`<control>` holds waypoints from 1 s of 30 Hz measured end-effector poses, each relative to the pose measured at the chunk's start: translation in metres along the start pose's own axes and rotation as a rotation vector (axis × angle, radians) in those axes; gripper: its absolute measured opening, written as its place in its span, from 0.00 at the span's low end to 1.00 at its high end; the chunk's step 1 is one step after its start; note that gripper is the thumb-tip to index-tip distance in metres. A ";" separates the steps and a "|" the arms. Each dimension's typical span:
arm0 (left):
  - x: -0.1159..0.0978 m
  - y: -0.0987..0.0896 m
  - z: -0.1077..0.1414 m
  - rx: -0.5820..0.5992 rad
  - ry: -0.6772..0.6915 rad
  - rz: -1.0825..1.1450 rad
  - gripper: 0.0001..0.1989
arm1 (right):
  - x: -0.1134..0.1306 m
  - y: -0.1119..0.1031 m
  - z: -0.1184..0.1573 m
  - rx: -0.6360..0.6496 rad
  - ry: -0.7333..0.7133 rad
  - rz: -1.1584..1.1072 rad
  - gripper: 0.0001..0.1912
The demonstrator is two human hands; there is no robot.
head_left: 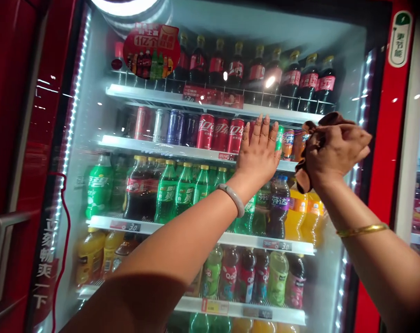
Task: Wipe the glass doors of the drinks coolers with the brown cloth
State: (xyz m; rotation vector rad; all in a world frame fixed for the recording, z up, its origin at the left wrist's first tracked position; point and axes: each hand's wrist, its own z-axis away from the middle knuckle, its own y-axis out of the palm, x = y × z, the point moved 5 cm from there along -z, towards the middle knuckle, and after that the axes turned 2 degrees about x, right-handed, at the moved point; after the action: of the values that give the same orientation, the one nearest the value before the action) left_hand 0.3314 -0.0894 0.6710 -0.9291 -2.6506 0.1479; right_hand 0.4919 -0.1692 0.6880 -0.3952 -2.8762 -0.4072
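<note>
My left hand (258, 155) lies flat against the glass door (342, 217) of a drinks fridge, its fingers stretched upward. A grey bangle circles that wrist. To its right, my right hand (336, 150) is closed around a bunched brown cloth (303, 179), which is at the glass; part of it hangs below the fingers. A thin gold bangle sits on the right forearm. Behind the glass, near my left hand, stand red cola cans (206, 132), and orange soda cans (288, 144) show between the two hands.
Cola bottles (217, 64) line the top shelf, with green soda bottles (167, 194) and other drinks lower down. A round red sticker (151, 51) is on the glass at upper left. The red fridge frame (383, 180) borders the right; a grey handle (2, 226) is at far left.
</note>
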 end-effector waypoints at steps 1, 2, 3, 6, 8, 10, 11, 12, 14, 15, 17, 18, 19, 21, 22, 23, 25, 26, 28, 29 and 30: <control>0.000 -0.001 0.001 -0.009 -0.002 0.003 0.36 | 0.011 -0.002 0.009 0.006 -0.044 -0.003 0.13; 0.000 -0.002 0.001 -0.012 -0.004 0.004 0.36 | 0.023 -0.003 0.016 0.017 -0.116 -0.013 0.12; 0.000 -0.002 0.001 -0.007 -0.005 0.001 0.36 | 0.034 -0.003 0.019 0.043 -0.213 -0.032 0.12; 0.000 -0.001 0.003 0.033 0.005 0.000 0.37 | 0.041 0.003 0.009 0.142 -0.443 -0.101 0.13; 0.000 0.000 0.005 0.047 0.010 0.023 0.37 | 0.018 0.008 -0.007 0.119 -0.390 -0.106 0.13; 0.000 0.001 0.007 0.053 0.009 0.047 0.38 | -0.014 0.009 -0.015 0.012 -0.159 -0.062 0.12; -0.001 0.002 0.009 0.060 0.002 0.048 0.39 | -0.027 0.008 -0.012 -0.046 -0.029 -0.029 0.11; -0.001 0.002 0.010 0.069 -0.004 0.040 0.40 | -0.034 0.006 -0.005 -0.077 0.061 -0.001 0.11; -0.002 0.003 0.012 0.083 -0.006 0.008 0.42 | -0.024 0.002 0.013 -0.078 0.081 0.013 0.12; -0.002 0.002 0.013 0.083 -0.003 -0.009 0.43 | -0.009 0.000 0.021 -0.047 0.005 -0.004 0.12; -0.003 0.001 0.013 0.061 0.006 -0.033 0.40 | 0.027 -0.002 0.030 0.014 -0.177 -0.053 0.12; -0.003 0.001 0.013 0.045 0.010 -0.038 0.38 | 0.042 -0.002 0.029 0.046 -0.255 -0.077 0.13; -0.003 0.000 0.014 0.030 0.011 -0.038 0.37 | 0.054 -0.002 0.027 0.076 -0.320 -0.096 0.13; -0.001 0.001 0.016 0.016 0.024 -0.028 0.36 | 0.063 -0.001 0.017 0.112 -0.375 -0.117 0.14; -0.001 0.001 0.017 0.015 0.040 -0.022 0.36 | 0.061 -0.002 0.013 0.103 -0.352 -0.116 0.14; 0.000 0.001 0.020 0.015 0.060 -0.017 0.37 | 0.055 -0.003 0.012 0.087 -0.306 -0.110 0.15; 0.003 0.001 0.025 0.022 0.102 -0.022 0.38 | 0.045 -0.006 0.019 0.047 -0.194 -0.090 0.15; 0.005 0.001 0.028 0.028 0.125 -0.032 0.38 | 0.042 -0.008 0.027 0.031 -0.153 -0.081 0.14; 0.010 -0.001 0.034 0.044 0.178 -0.065 0.38 | 0.049 -0.009 0.045 0.030 -0.161 -0.075 0.13; 0.013 -0.002 0.035 0.052 0.208 -0.083 0.39 | 0.057 -0.009 0.051 0.041 -0.196 -0.075 0.12; 0.018 -0.004 0.036 0.060 0.238 -0.099 0.39 | 0.065 -0.008 0.054 0.051 -0.235 -0.075 0.12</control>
State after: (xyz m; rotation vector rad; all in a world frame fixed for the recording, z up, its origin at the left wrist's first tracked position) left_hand 0.3040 -0.0810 0.6422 -0.7450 -2.4513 0.0870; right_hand 0.4199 -0.1451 0.6509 -0.3476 -3.1305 -0.3177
